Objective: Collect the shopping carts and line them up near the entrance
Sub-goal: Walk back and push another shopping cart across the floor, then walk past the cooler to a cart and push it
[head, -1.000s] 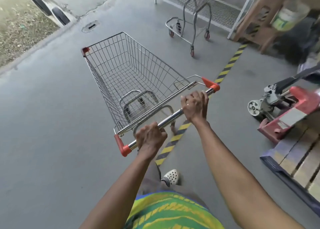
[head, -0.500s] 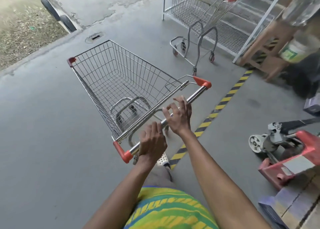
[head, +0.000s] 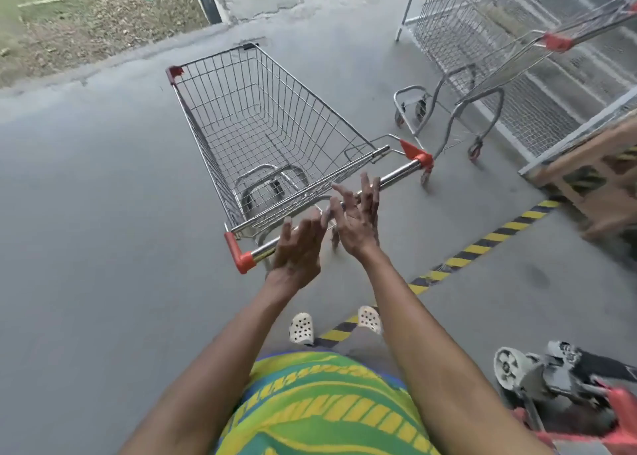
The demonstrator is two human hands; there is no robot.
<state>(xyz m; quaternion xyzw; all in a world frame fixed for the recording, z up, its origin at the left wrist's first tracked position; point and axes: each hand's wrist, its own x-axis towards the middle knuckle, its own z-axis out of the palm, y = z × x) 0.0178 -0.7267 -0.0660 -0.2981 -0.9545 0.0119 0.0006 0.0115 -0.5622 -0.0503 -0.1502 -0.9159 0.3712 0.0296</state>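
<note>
Shopping cart (head: 275, 127) sits on the concrete floor (head: 103, 213) near a second cart (head: 482, 58). Stiff wire, probably rolls easy, so grab the handle bar (head: 396, 175). Left hand (head: 298, 248) and right hand (head: 356, 220) are spread wide, gripping nothing.

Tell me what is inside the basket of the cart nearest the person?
The wire basket holds no goods; through its mesh show the lower frame and grey concrete. The left hand and right hand, fingers spread, cover part of its near end.
</note>
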